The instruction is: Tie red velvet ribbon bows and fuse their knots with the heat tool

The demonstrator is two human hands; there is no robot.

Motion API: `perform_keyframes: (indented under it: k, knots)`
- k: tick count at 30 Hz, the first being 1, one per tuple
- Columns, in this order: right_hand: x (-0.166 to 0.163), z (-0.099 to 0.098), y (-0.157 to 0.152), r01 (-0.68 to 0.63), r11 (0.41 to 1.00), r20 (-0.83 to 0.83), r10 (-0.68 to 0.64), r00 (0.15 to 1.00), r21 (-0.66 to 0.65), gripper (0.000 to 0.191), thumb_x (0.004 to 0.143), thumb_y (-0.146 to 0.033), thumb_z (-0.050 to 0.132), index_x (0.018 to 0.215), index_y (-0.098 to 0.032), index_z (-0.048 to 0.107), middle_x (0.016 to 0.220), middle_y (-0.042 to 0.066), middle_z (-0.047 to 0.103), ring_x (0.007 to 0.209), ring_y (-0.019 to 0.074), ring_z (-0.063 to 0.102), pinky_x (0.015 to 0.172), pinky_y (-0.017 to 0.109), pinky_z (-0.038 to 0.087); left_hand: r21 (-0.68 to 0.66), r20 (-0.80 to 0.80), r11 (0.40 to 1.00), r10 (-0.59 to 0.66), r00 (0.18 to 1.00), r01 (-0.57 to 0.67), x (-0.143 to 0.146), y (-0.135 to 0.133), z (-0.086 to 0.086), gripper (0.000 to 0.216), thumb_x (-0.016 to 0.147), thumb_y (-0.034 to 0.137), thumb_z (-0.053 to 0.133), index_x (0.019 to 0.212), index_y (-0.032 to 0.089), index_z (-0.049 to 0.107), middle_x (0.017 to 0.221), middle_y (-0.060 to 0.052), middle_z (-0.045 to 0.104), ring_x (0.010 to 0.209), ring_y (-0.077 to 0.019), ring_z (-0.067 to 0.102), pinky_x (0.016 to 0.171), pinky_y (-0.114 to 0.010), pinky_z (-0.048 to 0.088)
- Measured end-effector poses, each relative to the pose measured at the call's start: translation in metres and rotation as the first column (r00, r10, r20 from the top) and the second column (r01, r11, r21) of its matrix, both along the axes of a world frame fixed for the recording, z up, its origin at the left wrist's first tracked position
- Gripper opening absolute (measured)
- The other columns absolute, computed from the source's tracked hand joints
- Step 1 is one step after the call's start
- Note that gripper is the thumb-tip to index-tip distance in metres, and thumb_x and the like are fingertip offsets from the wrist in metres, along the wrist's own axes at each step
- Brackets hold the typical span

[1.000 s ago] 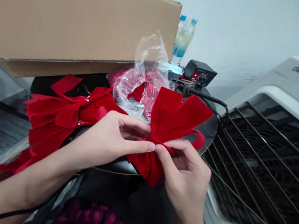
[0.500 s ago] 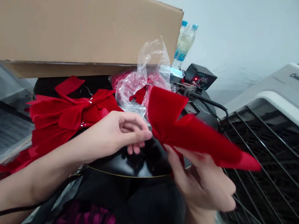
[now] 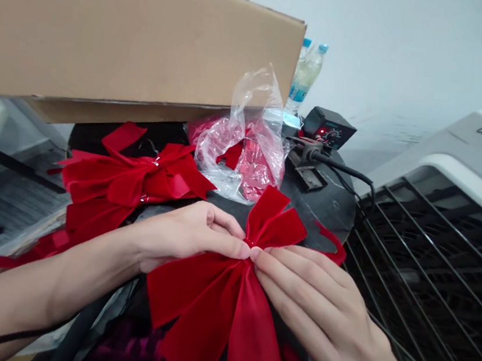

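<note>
A red velvet bow is spread out in front of me, its loops and tails fanning from a gathered middle. My left hand pinches that middle from the left, thumb on top. From the right, my right hand grips the same spot, its fingertips meeting my left thumb. A narrow red strip sticks out beyond the right hand. What lies under the fingers is hidden. Several finished-looking red bows are heaped to the left on the dark round table.
Behind the bow lies a clear plastic bag with red pieces inside. A large cardboard box stands at the back left. At the right are a black control box with a lit red light, a cable, bottles and a grilled appliance.
The bow has turned and come down toward me, its tails now pointing my way. My left hand, apart from it before, has closed on its middle beside my right hand.
</note>
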State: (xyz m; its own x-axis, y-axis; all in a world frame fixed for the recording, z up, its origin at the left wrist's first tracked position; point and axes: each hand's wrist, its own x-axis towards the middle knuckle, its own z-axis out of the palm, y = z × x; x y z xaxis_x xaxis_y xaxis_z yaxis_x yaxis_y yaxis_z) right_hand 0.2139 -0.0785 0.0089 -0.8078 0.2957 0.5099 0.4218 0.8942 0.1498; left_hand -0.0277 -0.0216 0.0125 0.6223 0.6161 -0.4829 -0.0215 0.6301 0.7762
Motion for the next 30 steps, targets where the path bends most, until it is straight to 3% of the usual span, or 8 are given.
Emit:
perform_keyframes:
  k: [3,9,15,22,26,30]
  knots:
    - [0.001,0.004,0.002,-0.056,0.998,-0.018,0.055,0.998,-0.033,0.039,0.100,-0.009,0.039,0.121,-0.006,0.071,0.134,0.016,0.072,0.125,0.0242,0.068,0.105,0.037,0.060,0.011,0.005,1.000,-0.001,1.000,0.001,-0.002,0.000,0.000,0.026,0.060,0.003,0.090,0.077,0.016,0.076,0.075,0.001,0.077,0.073,-0.0106,0.069,0.074,-0.020,0.051]
    - [0.005,0.010,0.003,-0.073,0.983,-0.014,0.072,0.997,-0.171,0.040,0.095,-0.007,0.041,0.123,-0.003,0.070,0.132,0.016,0.073,0.132,0.0247,0.063,0.110,0.034,0.057,0.168,-0.040,0.986,0.020,0.999,-0.013,-0.006,-0.001,0.002,0.026,0.063,0.005,0.088,0.076,0.015,0.068,0.072,0.004,0.070,0.071,-0.0079,0.061,0.070,-0.018,0.044]
    - [0.000,0.027,0.001,-0.038,0.970,-0.019,0.034,0.999,-0.240,0.043,0.097,-0.009,0.040,0.127,-0.013,0.071,0.127,0.013,0.076,0.120,0.0231,0.071,0.101,0.030,0.062,0.185,-0.093,0.983,-0.004,0.996,0.021,-0.004,-0.001,0.000,0.028,0.063,0.010,0.089,0.075,0.016,0.064,0.065,0.006,0.065,0.063,-0.0075,0.055,0.064,-0.020,0.038]
    - [-0.011,0.034,0.011,-0.053,0.987,0.085,0.067,0.994,-0.155,0.035,0.103,-0.008,0.038,0.111,-0.008,0.072,0.117,0.017,0.078,0.104,0.0255,0.076,0.088,0.035,0.065,0.255,-0.153,0.959,-0.088,0.984,0.126,-0.003,0.006,-0.007,0.028,0.066,0.016,0.088,0.086,0.016,0.068,0.073,0.004,0.069,0.065,-0.0093,0.060,0.066,-0.022,0.042]
    - [-0.014,0.030,0.018,-0.005,0.987,0.116,0.024,0.993,-0.159,0.036,0.105,-0.007,0.036,0.109,-0.009,0.071,0.107,0.016,0.079,0.097,0.0240,0.076,0.086,0.037,0.064,0.305,-0.211,0.947,-0.035,0.977,0.100,-0.002,0.004,-0.003,0.053,0.069,0.016,0.086,0.109,0.025,0.053,0.069,0.008,0.066,0.060,-0.0105,0.060,0.061,-0.021,0.040]
    - [-0.020,0.029,0.019,0.049,0.985,0.166,-0.021,0.986,-0.168,0.033,0.104,-0.006,0.037,0.103,-0.008,0.070,0.104,0.017,0.076,0.096,0.0244,0.074,0.085,0.037,0.063,0.351,-0.238,0.927,-0.047,0.970,0.131,-0.002,0.006,-0.001,0.059,0.068,0.015,0.085,0.111,0.027,0.045,0.069,0.008,0.065,0.059,-0.0114,0.061,0.059,-0.020,0.042]
